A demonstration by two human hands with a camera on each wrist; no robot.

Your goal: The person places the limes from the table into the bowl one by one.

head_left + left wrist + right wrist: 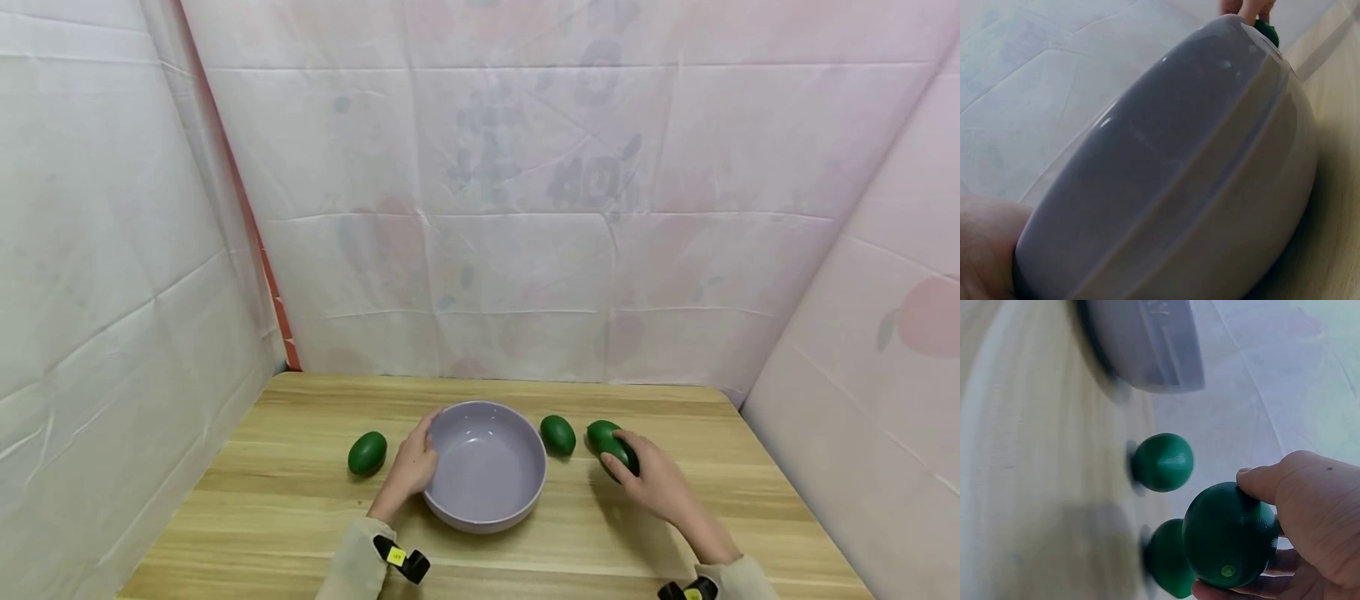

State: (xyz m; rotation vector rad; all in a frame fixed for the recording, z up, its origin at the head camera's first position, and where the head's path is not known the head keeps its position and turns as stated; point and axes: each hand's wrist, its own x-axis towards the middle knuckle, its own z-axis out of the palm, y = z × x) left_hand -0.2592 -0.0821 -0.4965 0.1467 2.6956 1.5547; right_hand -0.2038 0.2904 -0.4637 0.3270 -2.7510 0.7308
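Note:
A round grey-purple bowl (487, 467) stands on the table, and my left hand (411, 465) grips its left rim. Its glossy outer wall (1179, 169) fills most of the left wrist view. Over on the right, my right hand (652, 479) holds a dark green lime (1230, 534) between thumb and fingers, raised off the tabletop. Just beyond it lies another lime (600, 435), partly covered by the held one in the right wrist view. A further lime (557, 436) rests close to the bowl's right side.
One more green lime (367, 454) lies left of the bowl, beside my left hand. The wooden table (262, 533) is bordered by white printed cloth (517, 250) at the back and both sides.

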